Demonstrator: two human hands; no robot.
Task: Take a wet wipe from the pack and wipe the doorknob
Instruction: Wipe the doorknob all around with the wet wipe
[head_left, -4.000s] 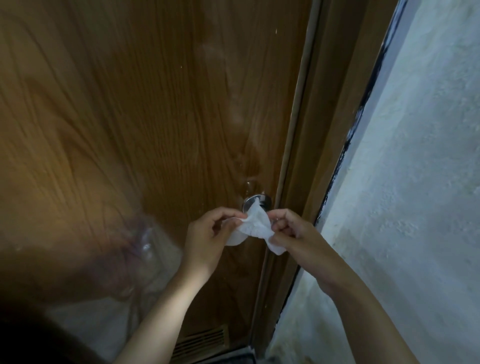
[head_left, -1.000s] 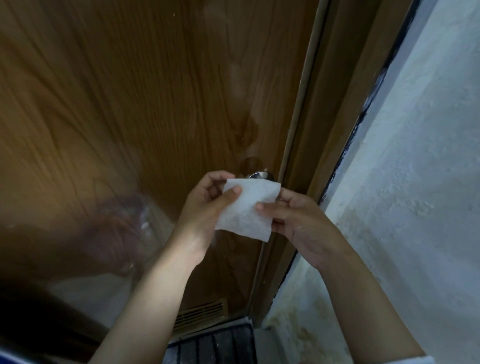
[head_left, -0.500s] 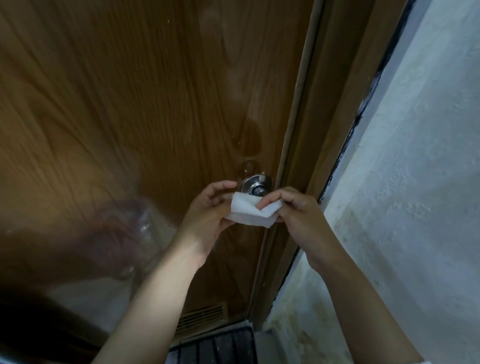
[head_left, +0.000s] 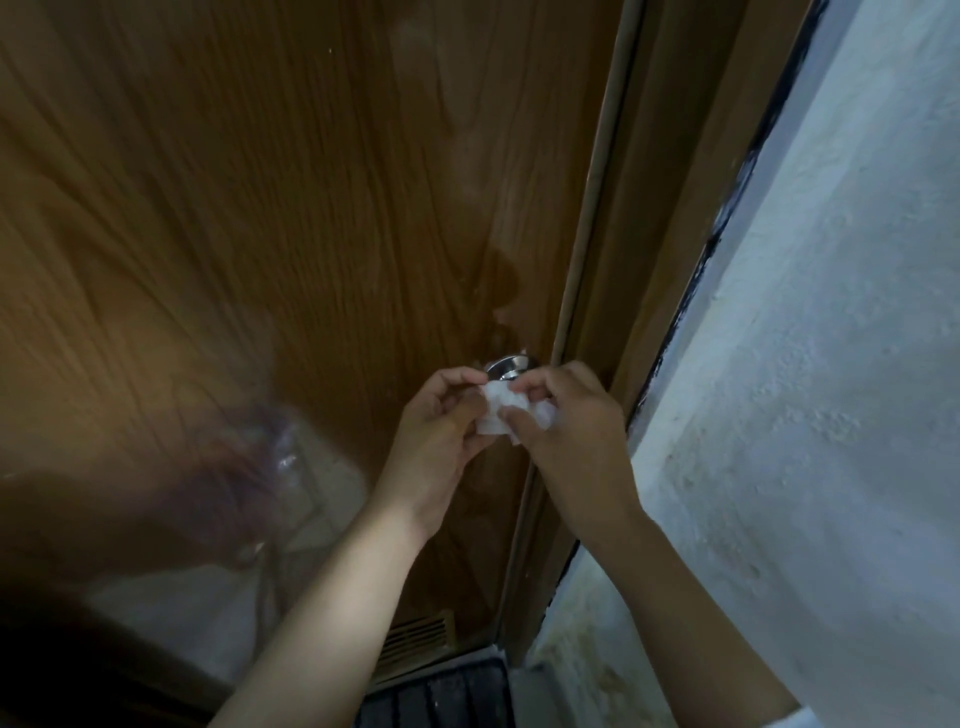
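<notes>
A white wet wipe (head_left: 503, 410), folded into a small crumpled wad, sits between both hands just below the silver doorknob (head_left: 506, 367). My left hand (head_left: 441, 431) pinches its left side with thumb and fingers. My right hand (head_left: 563, 415) grips its right side, fingertips curled over it. The knob juts from the brown wooden door (head_left: 311, 234) near the door's right edge; only its upper half shows above my fingers. The pack of wipes is not in view.
The brown door frame (head_left: 654, 234) runs up beside the knob, with a rough white wall (head_left: 831, 389) to its right. A vent grille (head_left: 415, 636) sits at the door's foot above a dark mat (head_left: 441, 696). The glossy door mirrors a faint reflection at lower left.
The wipe went from a flat open sheet to a half fold and now to a small wad. Both hands have closed in together just under the knob.
</notes>
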